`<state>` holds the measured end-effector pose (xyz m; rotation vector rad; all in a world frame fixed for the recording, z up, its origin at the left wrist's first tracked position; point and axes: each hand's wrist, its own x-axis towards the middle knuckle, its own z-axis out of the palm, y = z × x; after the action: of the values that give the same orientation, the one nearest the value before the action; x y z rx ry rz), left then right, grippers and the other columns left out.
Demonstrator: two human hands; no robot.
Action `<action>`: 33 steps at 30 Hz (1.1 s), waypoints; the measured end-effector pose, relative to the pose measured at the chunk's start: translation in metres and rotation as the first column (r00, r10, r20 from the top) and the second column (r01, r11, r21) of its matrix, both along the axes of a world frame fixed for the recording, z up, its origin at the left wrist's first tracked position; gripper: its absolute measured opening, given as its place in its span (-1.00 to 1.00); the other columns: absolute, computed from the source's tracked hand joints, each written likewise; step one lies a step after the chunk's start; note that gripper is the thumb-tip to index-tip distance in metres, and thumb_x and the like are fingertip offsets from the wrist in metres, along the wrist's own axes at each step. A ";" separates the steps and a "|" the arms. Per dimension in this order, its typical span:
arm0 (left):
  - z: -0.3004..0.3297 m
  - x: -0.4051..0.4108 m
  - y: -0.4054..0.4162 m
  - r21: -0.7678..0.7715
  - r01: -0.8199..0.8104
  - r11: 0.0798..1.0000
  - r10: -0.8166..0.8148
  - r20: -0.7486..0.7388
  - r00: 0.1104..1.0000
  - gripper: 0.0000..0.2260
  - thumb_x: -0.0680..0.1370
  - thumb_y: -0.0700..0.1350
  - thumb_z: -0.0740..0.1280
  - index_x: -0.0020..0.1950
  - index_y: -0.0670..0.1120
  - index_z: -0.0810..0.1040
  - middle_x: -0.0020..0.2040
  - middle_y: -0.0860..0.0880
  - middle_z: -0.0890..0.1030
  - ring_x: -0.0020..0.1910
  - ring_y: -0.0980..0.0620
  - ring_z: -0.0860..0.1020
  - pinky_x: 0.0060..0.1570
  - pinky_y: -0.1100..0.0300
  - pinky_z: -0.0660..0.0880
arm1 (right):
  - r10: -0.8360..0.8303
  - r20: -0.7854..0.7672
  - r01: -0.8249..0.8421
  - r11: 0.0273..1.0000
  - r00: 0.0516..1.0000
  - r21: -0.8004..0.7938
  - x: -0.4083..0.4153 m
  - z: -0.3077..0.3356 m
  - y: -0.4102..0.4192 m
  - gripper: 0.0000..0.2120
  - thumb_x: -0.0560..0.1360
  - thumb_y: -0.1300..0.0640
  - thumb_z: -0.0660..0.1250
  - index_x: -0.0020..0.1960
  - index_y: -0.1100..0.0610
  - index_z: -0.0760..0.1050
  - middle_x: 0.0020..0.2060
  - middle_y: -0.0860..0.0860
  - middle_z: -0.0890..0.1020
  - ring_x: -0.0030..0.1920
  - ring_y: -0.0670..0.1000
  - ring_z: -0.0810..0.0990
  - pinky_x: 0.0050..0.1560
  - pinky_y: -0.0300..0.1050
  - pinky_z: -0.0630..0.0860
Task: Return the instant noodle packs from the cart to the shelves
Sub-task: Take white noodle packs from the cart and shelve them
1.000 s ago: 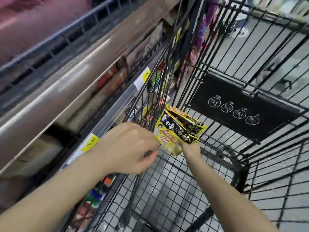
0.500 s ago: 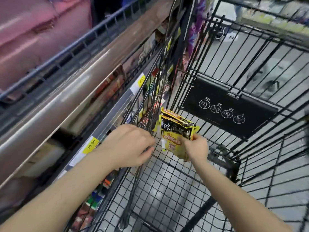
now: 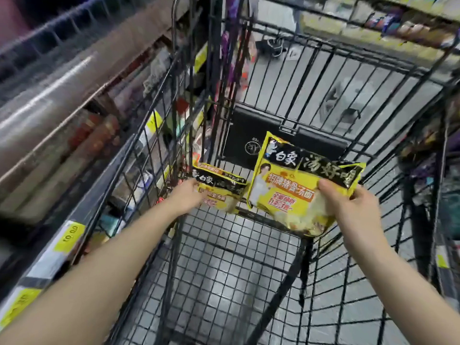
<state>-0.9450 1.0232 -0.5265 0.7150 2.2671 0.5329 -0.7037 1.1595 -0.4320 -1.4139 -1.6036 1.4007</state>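
Two yellow-and-black instant noodle packs are inside the black wire cart [image 3: 224, 275]. My right hand [image 3: 351, 205] grips the larger-looking pack [image 3: 293, 192] by its right edge and holds it up above the cart floor, face toward me. My left hand [image 3: 186, 197] reaches deep into the cart and grips the second noodle pack [image 3: 221, 192] at its left side, near the cart's far end. The shelves [image 3: 82, 155] run along the left of the cart, blurred.
Yellow price tags [image 3: 69, 237] line the shelf edge on the left. A black folded child-seat flap [image 3: 249, 140] stands at the cart's far end. More shelves with goods [image 3: 410, 28] lie across the aisle at the top right. Grey floor shows through the cart mesh.
My right hand lifted one pack up and to the right, splitting the pair. My left hand left the cart's rim, went inside and took hold of the other pack.
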 end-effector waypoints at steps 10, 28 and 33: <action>-0.064 -0.009 0.019 0.083 -0.243 0.966 0.230 0.143 0.963 -0.58 0.55 -0.31 0.24 0.39 -0.27 0.23 0.33 -0.24 0.41 0.32 -0.14 0.37 0.12 0.22 0.29 | -0.033 -0.105 0.031 0.999 0.994 -0.023 0.000 0.004 -0.002 -0.90 0.46 0.14 0.40 -0.22 0.09 0.53 -0.31 -0.05 0.71 -0.29 -0.07 0.70 -0.25 -0.13 0.63; -0.090 0.003 0.017 0.228 -0.114 0.967 0.104 0.058 0.993 -0.62 0.42 -0.16 0.46 0.19 -0.19 0.48 0.10 -0.08 0.58 0.05 -0.07 0.54 0.06 0.13 0.44 | -0.053 -0.212 0.046 0.998 0.976 -0.038 0.006 0.003 0.001 -0.95 0.47 0.16 0.39 -0.13 0.12 0.54 -0.33 -0.05 0.72 -0.29 -0.07 0.70 -0.30 -0.17 0.62; -0.050 0.009 0.015 0.300 -0.113 0.947 0.121 -0.006 0.993 -0.77 0.38 -0.07 0.50 -0.10 -0.09 0.50 -0.20 -0.02 0.55 -0.22 -0.01 0.49 -0.25 0.20 0.34 | -0.053 -0.195 0.049 0.998 0.979 -0.026 0.006 0.001 0.002 -0.92 0.44 0.15 0.42 -0.19 0.10 0.54 -0.27 0.02 0.72 -0.23 0.01 0.71 -0.12 0.00 0.62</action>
<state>-0.9360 1.0379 -0.5767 0.7377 2.2859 0.9450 -0.6974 1.1611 -0.4306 -1.2769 -1.4220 1.4815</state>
